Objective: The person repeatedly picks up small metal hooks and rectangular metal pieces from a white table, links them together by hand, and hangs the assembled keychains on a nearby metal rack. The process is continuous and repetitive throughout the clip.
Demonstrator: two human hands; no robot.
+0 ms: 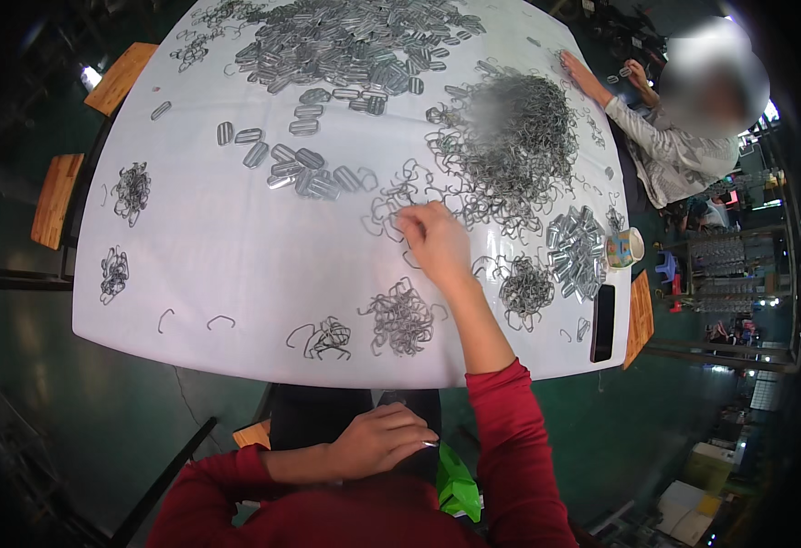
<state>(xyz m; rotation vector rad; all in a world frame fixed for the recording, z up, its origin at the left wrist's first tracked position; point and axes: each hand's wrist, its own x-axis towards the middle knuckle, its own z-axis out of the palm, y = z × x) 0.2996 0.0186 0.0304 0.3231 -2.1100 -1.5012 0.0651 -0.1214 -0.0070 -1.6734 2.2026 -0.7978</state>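
My right hand (437,239) reaches over the table with thumb and fingers pinched together, its tips among loose bent wire pieces (411,183). Whether a piece sits between those fingertips is hidden. In front of my body, above my lap, my left hand (384,441) is closed with curled fingers. A tiny pale thing shows at its fingertips, too small to name. Close to my right forearm lie two small heaps of bent wire pieces, one on its left (402,317) and one on its right (526,290).
A big wire heap (524,137) and a wide pile of oval metal buckles (345,41) cover the far side. Smaller buckles (576,251), a paper cup (624,247) and a black phone (604,322) lie right. Another person (665,151) works at the far right edge.
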